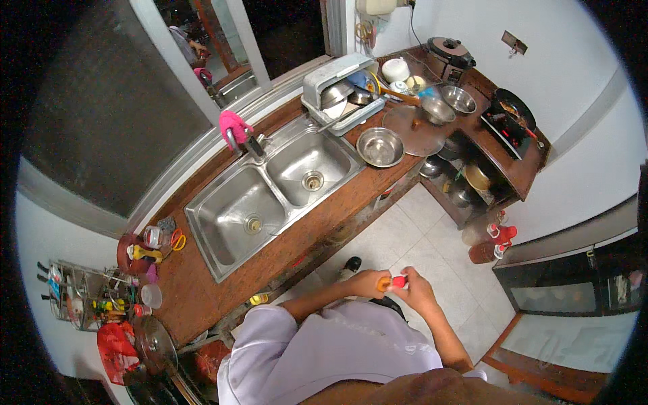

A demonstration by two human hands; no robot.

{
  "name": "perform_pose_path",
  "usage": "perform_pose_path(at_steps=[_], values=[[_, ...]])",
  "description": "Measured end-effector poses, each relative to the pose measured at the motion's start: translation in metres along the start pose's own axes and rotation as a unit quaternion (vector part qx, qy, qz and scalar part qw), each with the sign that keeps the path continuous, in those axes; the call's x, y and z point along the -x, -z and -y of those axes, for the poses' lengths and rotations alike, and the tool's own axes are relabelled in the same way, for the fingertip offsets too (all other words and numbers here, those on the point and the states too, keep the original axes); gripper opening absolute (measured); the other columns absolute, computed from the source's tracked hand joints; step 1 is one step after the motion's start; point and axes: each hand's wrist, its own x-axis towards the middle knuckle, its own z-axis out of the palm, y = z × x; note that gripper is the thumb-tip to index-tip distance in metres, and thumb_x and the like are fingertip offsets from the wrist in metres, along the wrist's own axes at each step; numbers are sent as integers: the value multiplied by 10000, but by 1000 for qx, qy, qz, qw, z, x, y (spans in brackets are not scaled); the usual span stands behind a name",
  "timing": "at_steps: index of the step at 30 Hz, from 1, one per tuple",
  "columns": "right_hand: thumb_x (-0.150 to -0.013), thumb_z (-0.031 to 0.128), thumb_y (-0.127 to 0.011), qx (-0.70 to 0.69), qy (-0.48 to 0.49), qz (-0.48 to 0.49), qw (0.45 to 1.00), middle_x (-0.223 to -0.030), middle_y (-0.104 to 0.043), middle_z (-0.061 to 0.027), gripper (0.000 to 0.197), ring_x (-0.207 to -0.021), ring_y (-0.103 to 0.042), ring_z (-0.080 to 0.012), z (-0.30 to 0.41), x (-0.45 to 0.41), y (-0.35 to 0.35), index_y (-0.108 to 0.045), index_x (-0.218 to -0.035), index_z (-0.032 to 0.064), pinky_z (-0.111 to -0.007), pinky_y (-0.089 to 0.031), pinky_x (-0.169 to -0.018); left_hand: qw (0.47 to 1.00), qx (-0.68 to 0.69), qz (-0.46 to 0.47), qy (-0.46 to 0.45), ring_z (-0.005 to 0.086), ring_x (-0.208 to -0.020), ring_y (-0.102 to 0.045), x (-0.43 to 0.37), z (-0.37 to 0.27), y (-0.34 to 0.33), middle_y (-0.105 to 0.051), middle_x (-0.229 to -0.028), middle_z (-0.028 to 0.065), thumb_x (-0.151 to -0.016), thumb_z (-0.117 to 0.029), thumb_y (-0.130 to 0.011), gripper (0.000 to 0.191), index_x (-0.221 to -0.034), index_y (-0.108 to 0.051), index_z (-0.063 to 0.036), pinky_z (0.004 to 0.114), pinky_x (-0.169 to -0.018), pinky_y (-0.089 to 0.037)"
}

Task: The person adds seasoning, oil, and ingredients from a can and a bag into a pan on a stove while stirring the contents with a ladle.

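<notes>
In front of my body, above the tiled floor, my left hand (365, 283) is closed around a small orange container (385, 284), most of which the fingers hide. My right hand (419, 292) pinches the container's red cap (399, 282) between thumb and fingers. A whitish band shows between the orange part and the cap; whether the cap is still seated cannot be made out. Both hands are beyond the front edge of the brown countertop (324, 230).
A steel double sink (276, 190) is set in the counter. Beside it stand a steel bowl (380, 147), a glass lid (412, 129) and a dish rack (339, 68). A black wok (514, 109) sits on a cooktop at right. Capped bottles (483, 253) stand on the floor.
</notes>
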Motion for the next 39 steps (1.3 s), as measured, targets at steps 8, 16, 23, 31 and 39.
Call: perform_pose_path(at_steps=[8,16,23,31,39], values=[[-781,60,-573,-42,2,-141,989,-910,-510,-172,201,-842,-515,-354,-45,-114,93,-479,-955,26,-374,-436,-724,997,7,74,-25,327,-740,-576,-171,-9,99,-589,-778,180,-587,-170,-655,394,-935,-509,-56,392,-643,-445],[-789,141,-620,-254,-214,-338,881,-717,-547,-44,300,-534,-477,-95,-151,-180,160,-511,-1054,49,-236,-423,-467,997,-73,36,1,359,-806,-579,-342,-23,139,-601,-840,179,-620,-284,-661,470,-1007,-497,-72,416,-695,-450],[-787,171,-629,-315,-264,-361,837,-634,-469,30,220,-516,-429,-40,-272,-220,249,-558,-958,52,-194,-398,-442,983,-182,20,18,351,-833,-584,-504,-72,143,-605,-894,181,-644,-358,-673,497,-1015,-499,-77,428,-694,-463],[-778,198,-642,-258,-252,-368,857,-725,-595,-59,248,-645,-531,-106,-400,-240,374,-561,-943,31,-253,-437,-587,951,-268,-150,-43,373,-791,-589,-692,-211,176,-616,-837,195,-693,-305,-639,406,-983,-512,-52,427,-666,-471],[-784,202,-630,-304,-321,-383,811,-689,-584,-49,222,-609,-519,-95,-482,-269,447,-565,-898,22,-238,-434,-583,891,-409,-168,-101,352,-763,-600,-882,-290,248,-617,-807,193,-679,-358,-654,460,-1006,-529,-59,428,-647,-484]])
